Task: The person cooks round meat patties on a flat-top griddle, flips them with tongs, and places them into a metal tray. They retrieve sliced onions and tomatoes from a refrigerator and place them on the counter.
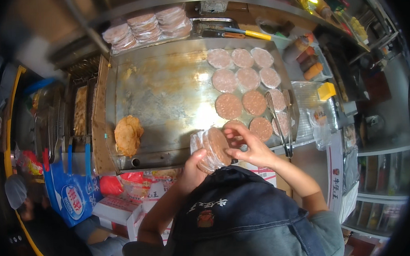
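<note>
My left hand (193, 170) grips a stack of round meat patties (216, 149) with plastic film between them, tilted on edge in front of my apron. At the stack's right face is my right hand (251, 146), its thumb and fingers apart. The thumb tip is at the outer patty; whether it presses on it I cannot tell. Beyond both hands lies a flat griddle (166, 91). Several patties (246, 78) lie in rows on its right side, the far ones paler than the near ones. Part of one near patty (232, 122) is hidden behind my right hand.
Metal tongs (278, 128) rest over the griddle's right edge. Browned flat pieces of food (129, 135) lie at its left. Film-wrapped patty stacks (144, 27) and a yellow-handled scraper (255, 34) are behind. Squeeze bottles (307, 62) stand right. Another person (51, 231) is lower left.
</note>
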`<action>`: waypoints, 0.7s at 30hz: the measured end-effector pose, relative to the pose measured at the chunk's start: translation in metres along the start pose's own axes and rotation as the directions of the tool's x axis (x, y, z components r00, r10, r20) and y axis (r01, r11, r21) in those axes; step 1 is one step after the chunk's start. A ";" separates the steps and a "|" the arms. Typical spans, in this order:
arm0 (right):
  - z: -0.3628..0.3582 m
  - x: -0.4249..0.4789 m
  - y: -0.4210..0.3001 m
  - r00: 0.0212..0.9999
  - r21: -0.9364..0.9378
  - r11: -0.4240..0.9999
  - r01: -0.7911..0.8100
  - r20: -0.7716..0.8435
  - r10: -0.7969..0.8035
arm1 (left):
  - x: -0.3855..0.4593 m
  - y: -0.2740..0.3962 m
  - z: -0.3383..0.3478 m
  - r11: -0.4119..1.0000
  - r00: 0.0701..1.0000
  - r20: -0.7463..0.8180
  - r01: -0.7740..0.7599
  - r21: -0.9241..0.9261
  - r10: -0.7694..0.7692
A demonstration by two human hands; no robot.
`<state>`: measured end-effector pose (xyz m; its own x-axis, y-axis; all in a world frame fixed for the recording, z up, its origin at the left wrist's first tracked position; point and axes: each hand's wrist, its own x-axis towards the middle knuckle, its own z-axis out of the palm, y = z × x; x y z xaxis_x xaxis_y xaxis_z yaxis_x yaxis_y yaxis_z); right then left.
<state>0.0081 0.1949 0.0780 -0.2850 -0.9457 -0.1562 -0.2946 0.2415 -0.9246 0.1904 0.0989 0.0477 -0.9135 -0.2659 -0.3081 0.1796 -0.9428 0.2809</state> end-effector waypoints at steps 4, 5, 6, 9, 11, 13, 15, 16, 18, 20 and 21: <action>0.004 0.010 -0.031 0.970 -0.352 0.905 0.239 0.119 -0.210 | 0.008 0.005 -0.016 0.995 0.998 -0.008 -0.068 0.069 0.068; 0.004 0.011 -0.035 0.969 -0.361 0.900 0.243 0.137 -0.207 | 0.011 0.004 -0.019 0.989 0.994 -0.005 -0.107 0.107 0.108; 0.004 0.014 -0.038 0.965 -0.363 0.896 0.254 0.153 -0.212 | 0.011 0.006 -0.014 0.989 0.990 0.017 -0.138 0.054 0.137; -0.003 0.025 -0.046 0.959 -0.360 0.909 0.213 0.254 -0.124 | 0.018 0.007 -0.032 0.986 0.993 0.020 -0.122 0.111 0.120; -0.003 0.029 -0.047 0.951 -0.342 0.921 0.188 0.296 -0.085 | 0.021 0.009 -0.042 0.961 0.981 -0.001 -0.190 0.201 0.195; 0.000 0.034 -0.045 0.952 -0.321 0.927 0.194 0.291 -0.099 | 0.026 0.011 -0.042 0.927 0.964 0.000 -0.255 0.274 0.265; 0.003 0.036 -0.041 0.950 -0.308 0.917 0.255 0.259 -0.177 | 0.028 0.012 -0.040 0.887 0.944 0.011 -0.315 0.339 0.331; 0.005 0.039 -0.038 0.946 -0.301 0.910 0.286 0.242 -0.217 | 0.030 0.014 -0.038 0.869 0.936 -0.002 -0.325 0.372 0.351; 0.007 0.047 -0.033 0.956 -0.323 0.912 0.253 0.225 -0.186 | 0.037 0.018 -0.034 0.833 0.920 -0.027 -0.341 0.436 0.391; 0.011 0.056 -0.026 0.965 -0.318 0.923 0.215 0.213 -0.151 | 0.043 0.023 -0.035 0.795 0.906 -0.035 -0.351 0.495 0.422; 0.014 0.063 -0.019 0.961 -0.290 0.925 0.247 0.197 -0.195 | 0.049 0.026 -0.041 0.774 0.899 -0.034 -0.356 0.523 0.436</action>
<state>0.0082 0.1277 0.0805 -0.0370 -0.9986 -0.0385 -0.6069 0.0530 -0.7930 0.1656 0.0534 0.0027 -0.7309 -0.6568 -0.1855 0.2728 -0.5303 0.8027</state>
